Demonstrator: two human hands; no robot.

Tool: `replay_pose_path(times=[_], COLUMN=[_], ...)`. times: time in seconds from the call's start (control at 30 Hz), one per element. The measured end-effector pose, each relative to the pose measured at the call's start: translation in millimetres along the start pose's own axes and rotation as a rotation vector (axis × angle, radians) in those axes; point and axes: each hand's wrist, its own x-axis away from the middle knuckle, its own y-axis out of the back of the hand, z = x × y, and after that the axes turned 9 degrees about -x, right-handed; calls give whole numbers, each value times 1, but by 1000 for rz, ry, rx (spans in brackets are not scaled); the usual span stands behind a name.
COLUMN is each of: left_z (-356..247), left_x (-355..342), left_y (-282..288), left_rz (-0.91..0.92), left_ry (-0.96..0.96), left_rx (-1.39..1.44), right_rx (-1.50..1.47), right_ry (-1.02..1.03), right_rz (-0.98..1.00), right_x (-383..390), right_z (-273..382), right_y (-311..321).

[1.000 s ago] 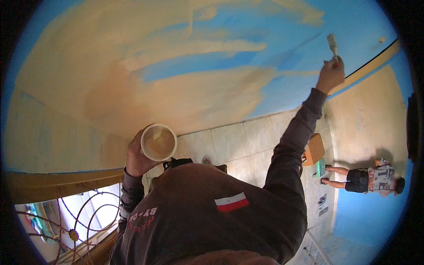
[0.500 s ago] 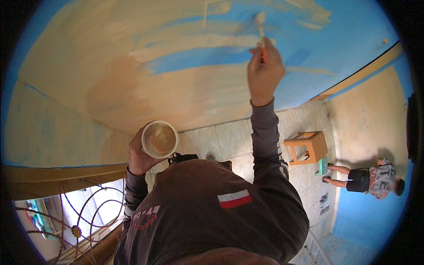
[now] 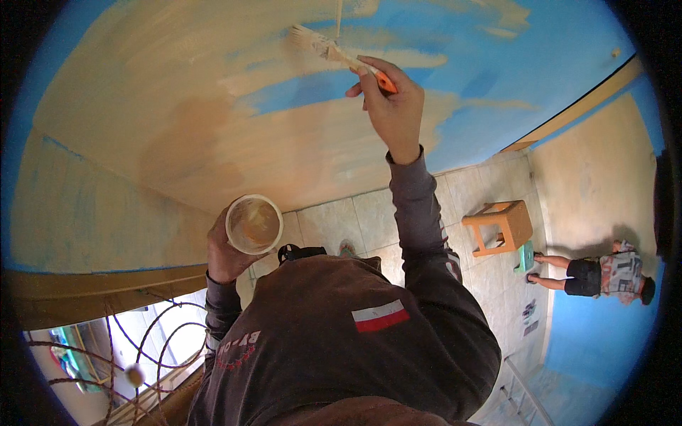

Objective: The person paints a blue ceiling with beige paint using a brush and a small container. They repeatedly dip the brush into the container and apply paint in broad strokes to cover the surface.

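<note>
A round tub [image 3: 253, 224] with beige paint inside is gripped in my left hand [image 3: 224, 252], its fingers curled round the side. Higher up, my right hand [image 3: 391, 106] is closed on a paintbrush [image 3: 327, 50] with an orange grip. The pale bristles point up-left and lie against the painted wall [image 3: 177, 85], or just off it; I cannot tell which. Streaky beige paint covers much of this wall, with patches of blue showing between strokes and at the right.
An orange plastic stool [image 3: 511, 216] and a green one [image 3: 526, 257] stand on the tiled floor [image 3: 327, 224]. Another person [image 3: 590, 277] is by the far wall at the right. A metal ladder [image 3: 518, 390] is at lower right, a window with a curved grille [image 3: 163, 334] at lower left.
My right hand has swept leftward across the wall with the brush, which now tilts up-left rather than upright. My left hand and the tub are nearly where they were.
</note>
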Motion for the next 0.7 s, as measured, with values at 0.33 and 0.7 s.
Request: replay_pose_path(times=[0.33, 0.7], left_z=[-8, -17], left_x=[-3, -11], left_y=[9, 0], left_rz=[7, 4], left_ry=[-11, -26], left_rx=[-89, -86], right_rx=[100, 245], right_ry=[-83, -20], right_rz=[-127, -331], right_x=[-50, -47], right_z=[-64, -45], right_y=[129, 245])
